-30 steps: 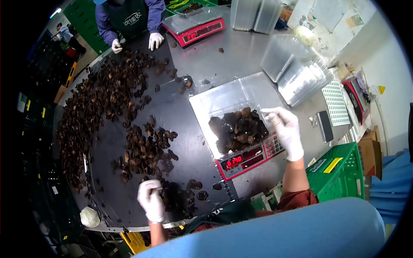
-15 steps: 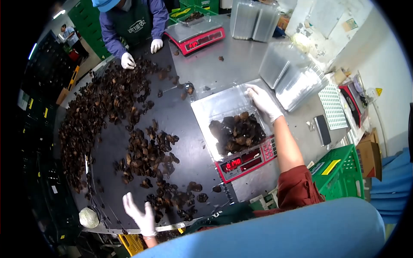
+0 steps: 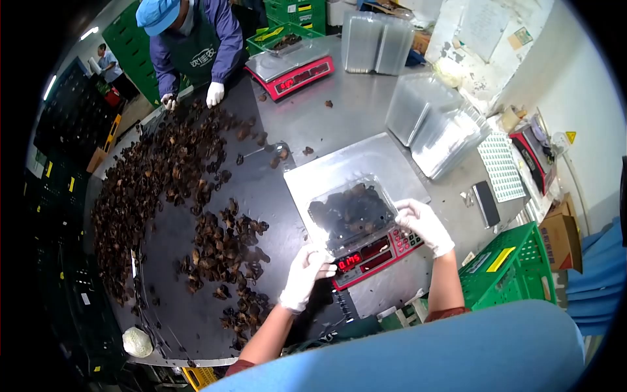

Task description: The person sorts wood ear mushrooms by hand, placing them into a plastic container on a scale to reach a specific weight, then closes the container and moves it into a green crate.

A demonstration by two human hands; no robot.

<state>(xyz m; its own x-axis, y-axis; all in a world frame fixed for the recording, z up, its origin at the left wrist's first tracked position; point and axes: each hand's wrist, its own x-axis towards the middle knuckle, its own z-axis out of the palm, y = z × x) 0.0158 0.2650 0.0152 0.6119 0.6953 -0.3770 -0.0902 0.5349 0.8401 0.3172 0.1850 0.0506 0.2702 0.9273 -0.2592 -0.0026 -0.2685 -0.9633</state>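
A clear plastic clamshell box (image 3: 351, 215) full of dark dried mushrooms sits on the red digital scale (image 3: 366, 251), its lid folded down over the contents. My left hand (image 3: 305, 274), in a white glove, grips the box's near left corner. My right hand (image 3: 422, 224), also gloved, presses on the box's right edge. The scale's steel platform (image 3: 333, 170) shows behind the box.
Loose dark mushrooms (image 3: 170, 176) cover the black belt at left. A co-worker in a blue cap (image 3: 189, 39) sorts at the far end beside a second red scale (image 3: 290, 65). Stacks of empty clear boxes (image 3: 434, 124) stand at right, a green crate (image 3: 506, 264) at lower right.
My right hand folded the lid down over the mushrooms and came to the box's right edge. My left hand left the belt and took the box's left corner.
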